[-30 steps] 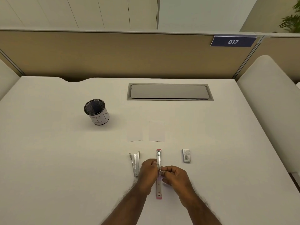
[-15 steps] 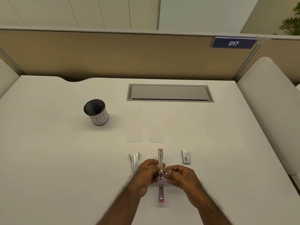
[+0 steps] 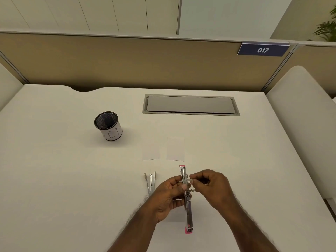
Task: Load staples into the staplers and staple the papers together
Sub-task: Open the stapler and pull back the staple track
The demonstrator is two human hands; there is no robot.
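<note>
Illumination is even, soft and moderately bright, apparently from overhead. The white desk point(image 3: 54, 179) shows no hard glare. Shadows are faint and diffuse: a pale one lies to the right of the mesh cup point(image 3: 108, 126), and a soft one lies under the left hand point(image 3: 168, 196). Two sheets of paper point(image 3: 163, 149) nearly vanish against the desk owing to low contrast. Wide-angle distortion bows the partition point(image 3: 127, 60) and desk edges. Forearm outlines appear smeared; fine detail is soft throughout.
</note>
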